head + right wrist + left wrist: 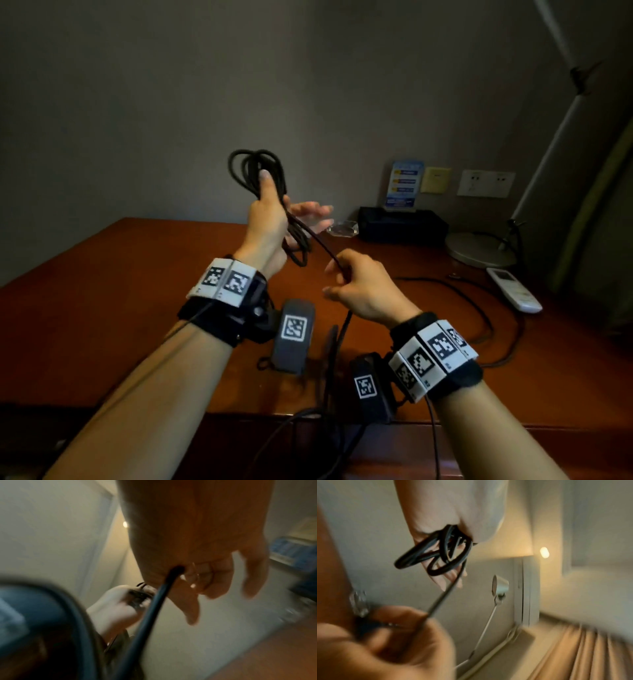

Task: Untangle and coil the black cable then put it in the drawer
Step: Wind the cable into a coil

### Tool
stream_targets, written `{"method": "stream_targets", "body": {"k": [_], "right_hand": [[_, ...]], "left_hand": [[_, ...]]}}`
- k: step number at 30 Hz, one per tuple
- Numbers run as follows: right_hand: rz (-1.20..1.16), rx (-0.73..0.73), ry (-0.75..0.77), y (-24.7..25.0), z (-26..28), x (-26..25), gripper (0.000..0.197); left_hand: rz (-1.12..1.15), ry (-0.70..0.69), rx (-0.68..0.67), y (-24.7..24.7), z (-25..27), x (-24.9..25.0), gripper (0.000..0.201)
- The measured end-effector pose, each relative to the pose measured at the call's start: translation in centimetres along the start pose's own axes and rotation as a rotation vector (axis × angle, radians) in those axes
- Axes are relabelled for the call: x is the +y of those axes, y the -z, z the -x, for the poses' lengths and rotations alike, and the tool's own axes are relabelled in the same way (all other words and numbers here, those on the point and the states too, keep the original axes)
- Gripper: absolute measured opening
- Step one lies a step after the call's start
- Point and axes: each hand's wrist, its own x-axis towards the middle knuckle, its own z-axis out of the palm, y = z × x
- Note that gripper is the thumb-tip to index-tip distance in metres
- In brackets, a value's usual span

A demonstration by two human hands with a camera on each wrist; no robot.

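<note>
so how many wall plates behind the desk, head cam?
2. A yellowish plate beside the blue sign, and a wider white socket plate right of it. The lamp arm may hide more.

Head view dim, corners darkened, straight edges bowed by the wide lens. Both wrist views motion-blurred, warm-toned; a small ceiling light [544,552] glows with halo. Near hand in right wrist view dark, defocused.
</note>
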Motion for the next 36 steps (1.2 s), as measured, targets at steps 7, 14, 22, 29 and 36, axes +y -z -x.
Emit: {"method": "stream_targets", "body": {"k": [7,14,22,29,36], "right_hand": [[-0.72,-0.228,-0.06,-0.9,-0.2,0.9,0.021],[-0.898,-0.418,-0.083,-1.4,-1.2,2.3,0.025],[-0.55,-0.528,-0.134,-1.8,-1.7,3.2,0.02],[-0.688,-0.164,-0.288,-3.0,-3.2,1.4,0.022],[-0.804,0.155,-0.337,-3.4,-3.9,1.2,0.028]], "left_hand": [[0.059,0.039,0.021,-0.2,-2.3,1.1,0.055],[-0.064,-0.118,0.222,2.3,-5.4,1.6,0.055],[-0.11,-0.266,0.313,4.8,-8.0,5.8,0.055],[-0.266,-0.198,0.181,3.6,-6.1,5.7,0.055],[-0.648,-0.17,0.033,3.1,-3.6,2.2,0.057]]}}
